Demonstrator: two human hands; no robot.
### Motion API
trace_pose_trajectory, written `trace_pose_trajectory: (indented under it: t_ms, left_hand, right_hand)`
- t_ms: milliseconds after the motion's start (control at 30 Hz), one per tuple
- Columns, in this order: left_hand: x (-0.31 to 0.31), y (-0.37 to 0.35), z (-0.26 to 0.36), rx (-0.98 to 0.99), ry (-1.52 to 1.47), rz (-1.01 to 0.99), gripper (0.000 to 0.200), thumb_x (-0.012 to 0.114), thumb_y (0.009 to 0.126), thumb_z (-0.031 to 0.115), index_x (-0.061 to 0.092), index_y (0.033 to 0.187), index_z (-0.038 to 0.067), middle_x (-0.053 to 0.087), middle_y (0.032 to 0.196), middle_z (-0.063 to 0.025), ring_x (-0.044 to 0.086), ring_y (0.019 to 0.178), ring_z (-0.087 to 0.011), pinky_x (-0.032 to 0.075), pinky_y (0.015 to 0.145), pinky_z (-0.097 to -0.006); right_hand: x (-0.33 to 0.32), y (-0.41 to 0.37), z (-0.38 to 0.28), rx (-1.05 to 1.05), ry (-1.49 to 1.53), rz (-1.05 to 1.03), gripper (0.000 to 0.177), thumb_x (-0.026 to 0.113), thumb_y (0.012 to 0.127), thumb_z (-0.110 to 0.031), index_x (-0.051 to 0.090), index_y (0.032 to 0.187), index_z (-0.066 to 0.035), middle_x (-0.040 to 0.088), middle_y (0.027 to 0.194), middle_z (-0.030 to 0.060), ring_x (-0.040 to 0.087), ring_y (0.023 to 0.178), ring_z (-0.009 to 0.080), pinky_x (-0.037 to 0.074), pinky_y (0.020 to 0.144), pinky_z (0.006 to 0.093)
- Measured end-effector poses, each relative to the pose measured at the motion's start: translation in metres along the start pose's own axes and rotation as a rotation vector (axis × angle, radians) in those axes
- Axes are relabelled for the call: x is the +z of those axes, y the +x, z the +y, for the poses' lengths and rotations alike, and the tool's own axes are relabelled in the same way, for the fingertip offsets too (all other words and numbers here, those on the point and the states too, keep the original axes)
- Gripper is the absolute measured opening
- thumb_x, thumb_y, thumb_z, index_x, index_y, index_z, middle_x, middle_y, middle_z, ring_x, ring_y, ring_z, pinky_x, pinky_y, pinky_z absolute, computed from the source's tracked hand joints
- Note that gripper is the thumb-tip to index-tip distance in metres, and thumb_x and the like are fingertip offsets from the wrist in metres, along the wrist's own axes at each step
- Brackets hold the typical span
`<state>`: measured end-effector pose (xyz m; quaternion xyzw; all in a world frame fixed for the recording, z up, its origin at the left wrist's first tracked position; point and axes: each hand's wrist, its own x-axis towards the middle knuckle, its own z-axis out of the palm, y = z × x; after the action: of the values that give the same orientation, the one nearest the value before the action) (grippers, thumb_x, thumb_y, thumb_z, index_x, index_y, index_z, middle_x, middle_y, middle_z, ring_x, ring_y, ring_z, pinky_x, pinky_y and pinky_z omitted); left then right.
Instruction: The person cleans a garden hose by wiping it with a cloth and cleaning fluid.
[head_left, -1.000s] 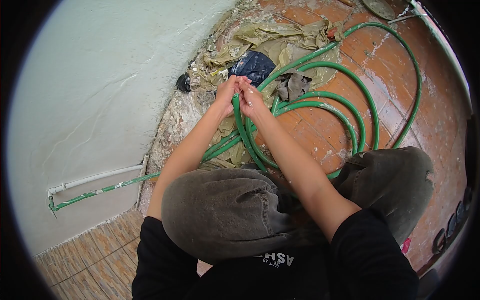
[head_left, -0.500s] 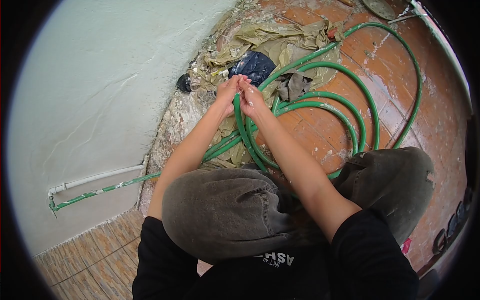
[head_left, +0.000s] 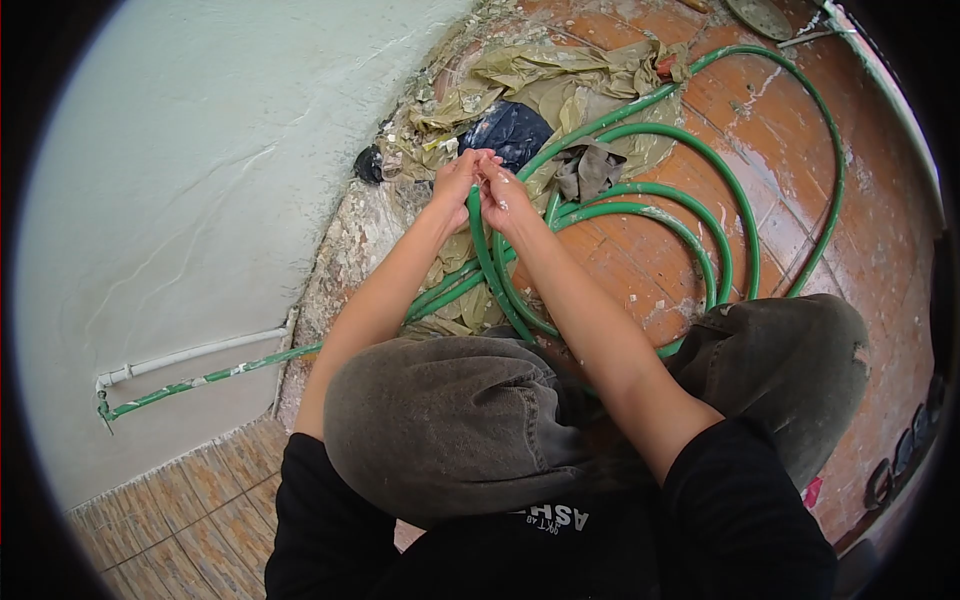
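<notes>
Green hose (head_left: 477, 228) ends between left hand (head_left: 454, 184) and right hand (head_left: 504, 197), seemingly in grip.

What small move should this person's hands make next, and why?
Probably rub the left hand over the pale flecks on the right hand: the hands are together at the fingers, and the green hose ends beside them. I cannot tell whether water is flowing.

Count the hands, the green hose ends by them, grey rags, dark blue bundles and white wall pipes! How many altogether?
Hands: 2 (left hand, right hand)
Green hose end: 1
Grey rag: 1
Dark blue bundle: 1
White wall pipe: 1
Total: 6
</notes>
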<state>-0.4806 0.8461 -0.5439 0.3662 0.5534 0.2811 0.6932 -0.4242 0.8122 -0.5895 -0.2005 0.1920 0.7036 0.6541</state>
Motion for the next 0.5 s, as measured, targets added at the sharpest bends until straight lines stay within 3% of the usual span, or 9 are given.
trace_pose_trajectory:
  t_ms: [133,233,333,367,433,467,500]
  left_hand:
    - [0.003,0.000,0.000,0.010,0.078,0.044,0.027,0.046,0.086,0.025,0.054,0.094,0.000,0.059,0.089,-0.0121,0.055,0.077,-0.0163,0.046,0.068,-0.0272]
    - [0.009,-0.004,-0.001,-0.014,0.071,0.004,0.031,0.048,0.085,0.031,0.055,0.093,0.002,0.059,0.088,-0.0093,0.054,0.082,-0.0146,0.043,0.075,-0.0275]
    - [0.010,-0.009,-0.005,0.006,0.313,-0.130,0.033,0.042,0.087,0.035,0.053,0.094,0.005,0.056,0.094,-0.0050,0.052,0.084,-0.0134,0.042,0.076,-0.0260]
    - [0.010,-0.011,-0.007,0.011,0.341,-0.134,0.032,0.044,0.086,0.033,0.047,0.104,0.007,0.053,0.101,-0.0051,0.051,0.089,-0.0132,0.042,0.078,-0.0264]
    - [0.009,-0.016,-0.006,0.018,0.394,-0.137,0.044,0.048,0.085,0.029,0.036,0.122,0.009,0.046,0.113,-0.0053,0.048,0.098,-0.0130,0.041,0.082,-0.0272]
    - [0.003,-0.018,-0.001,-0.076,0.275,-0.238,0.057,0.051,0.084,0.026,0.021,0.131,0.011,0.039,0.121,-0.0054,0.045,0.106,-0.0140,0.040,0.084,-0.0292]
    - [-0.001,-0.020,0.004,-0.076,0.273,-0.232,0.057,0.051,0.084,0.026,0.021,0.131,0.011,0.039,0.121,-0.0054,0.045,0.106,-0.0140,0.040,0.084,-0.0292]
  right_hand:
    - [0.008,-0.001,0.004,-0.050,-0.030,0.067,0.015,0.053,0.084,-0.014,0.055,0.090,-0.001,0.058,0.079,0.0052,0.054,0.061,0.0104,0.045,0.052,0.0216]
    - [0.005,0.011,0.008,-0.226,-0.191,0.173,0.020,0.053,0.084,-0.018,0.058,0.081,0.001,0.059,0.072,0.0053,0.052,0.057,0.0107,0.041,0.050,0.0230]
    - [-0.005,0.021,0.001,-0.409,-0.592,0.217,0.034,0.055,0.083,-0.029,0.059,0.064,0.000,0.055,0.055,0.0043,0.046,0.049,0.0116,0.036,0.047,0.0250]
    - [-0.005,0.026,0.000,-0.406,-0.589,0.215,0.034,0.055,0.083,-0.029,0.059,0.064,0.000,0.055,0.055,0.0043,0.046,0.049,0.0116,0.036,0.047,0.0250]
    - [0.000,0.027,0.002,-0.713,-0.917,0.299,0.038,0.055,0.081,-0.034,0.058,0.062,-0.002,0.053,0.051,0.0051,0.045,0.047,0.0131,0.037,0.047,0.0283]
    - [0.002,0.028,0.002,-0.703,-0.939,0.318,0.041,0.054,0.081,-0.037,0.058,0.061,-0.002,0.052,0.051,0.0066,0.046,0.047,0.0142,0.038,0.048,0.0296]
    - [0.003,0.028,0.004,-0.698,-0.940,0.315,0.041,0.054,0.081,-0.037,0.058,0.061,-0.002,0.052,0.051,0.0066,0.046,0.047,0.0142,0.038,0.048,0.0296]
